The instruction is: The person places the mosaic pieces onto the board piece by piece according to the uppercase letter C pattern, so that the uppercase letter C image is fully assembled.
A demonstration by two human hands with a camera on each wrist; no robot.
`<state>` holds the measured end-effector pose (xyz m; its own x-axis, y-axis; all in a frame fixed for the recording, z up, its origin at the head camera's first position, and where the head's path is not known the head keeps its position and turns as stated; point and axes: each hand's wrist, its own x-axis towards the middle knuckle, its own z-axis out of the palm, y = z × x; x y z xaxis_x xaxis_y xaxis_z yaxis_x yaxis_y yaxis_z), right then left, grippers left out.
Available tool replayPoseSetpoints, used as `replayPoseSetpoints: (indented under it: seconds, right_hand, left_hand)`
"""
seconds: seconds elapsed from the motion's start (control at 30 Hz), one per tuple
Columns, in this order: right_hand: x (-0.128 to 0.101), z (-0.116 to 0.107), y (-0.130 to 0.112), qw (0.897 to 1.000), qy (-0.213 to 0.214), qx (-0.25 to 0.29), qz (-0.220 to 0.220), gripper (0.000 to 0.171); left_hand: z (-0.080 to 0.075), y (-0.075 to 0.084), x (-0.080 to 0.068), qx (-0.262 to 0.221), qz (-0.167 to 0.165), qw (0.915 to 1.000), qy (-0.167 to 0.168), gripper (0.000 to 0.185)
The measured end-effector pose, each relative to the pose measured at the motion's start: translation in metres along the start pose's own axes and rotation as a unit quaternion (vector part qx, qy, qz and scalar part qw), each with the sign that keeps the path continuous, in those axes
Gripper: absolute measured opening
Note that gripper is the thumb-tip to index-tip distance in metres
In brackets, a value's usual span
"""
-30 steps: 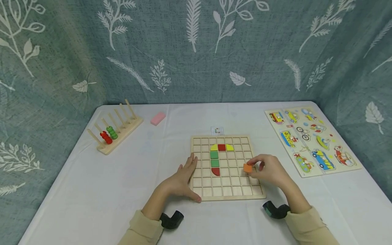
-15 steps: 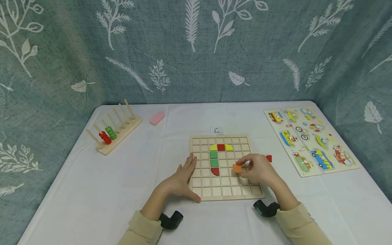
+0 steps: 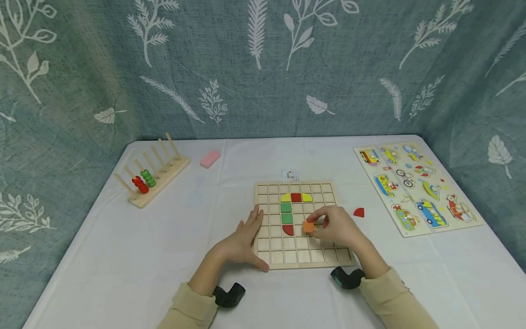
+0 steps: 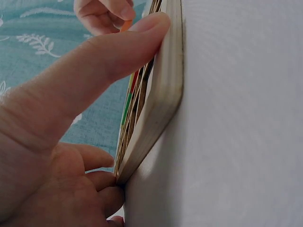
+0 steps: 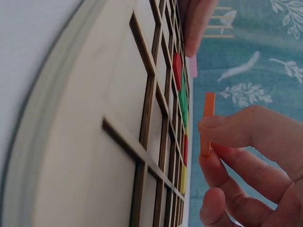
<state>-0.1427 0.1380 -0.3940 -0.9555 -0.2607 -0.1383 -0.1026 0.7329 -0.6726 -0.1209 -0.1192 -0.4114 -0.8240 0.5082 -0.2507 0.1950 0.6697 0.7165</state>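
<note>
A wooden grid board (image 3: 304, 266) lies on the white cloth. Its cells hold green square tiles (image 3: 286, 213), a red square tile (image 3: 296, 197), yellow quarter-round tiles (image 3: 307, 197) and a red quarter-round tile (image 3: 288, 230). My left hand (image 3: 240, 244) rests along the board's left side with fingers spread; in the left wrist view its thumb (image 4: 118, 52) lies on the rim. Over the board, right of the red quarter-round, my right hand (image 3: 337, 224) pinches an orange square tile (image 3: 308, 227). In the right wrist view that tile (image 5: 207, 125) is apart from the grid.
A loose red quarter-round tile (image 3: 359, 212) lies right of the board. Behind it sits a small pattern card (image 3: 290, 175). A vehicle puzzle board (image 3: 415, 187) is at right; a peg rack with beads (image 3: 158, 183) and a pink block (image 3: 210, 159) are at back left.
My right hand has carried the orange tile leftward over the board, uncovering the loose red tile at right. The left hand keeps its place on the board's edge.
</note>
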Motion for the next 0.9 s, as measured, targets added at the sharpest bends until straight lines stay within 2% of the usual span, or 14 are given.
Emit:
replayPoseSetpoints:
  seconds: [0.37, 0.9]
  right_hand:
    - [0.006, 0.009, -0.003, 1.000, -0.011, -0.009, -0.018, 0.024]
    - [0.010, 0.013, -0.008, 1.000, -0.021, -0.016, -0.014, 0.025]
  left_hand:
    - [0.000, -0.001, 0.000, -0.003, 0.000, 1.0000, 0.000, 0.129]
    - [-0.001, 0.000, 0.000, -0.008, 0.001, 1.0000, -0.001, 0.129]
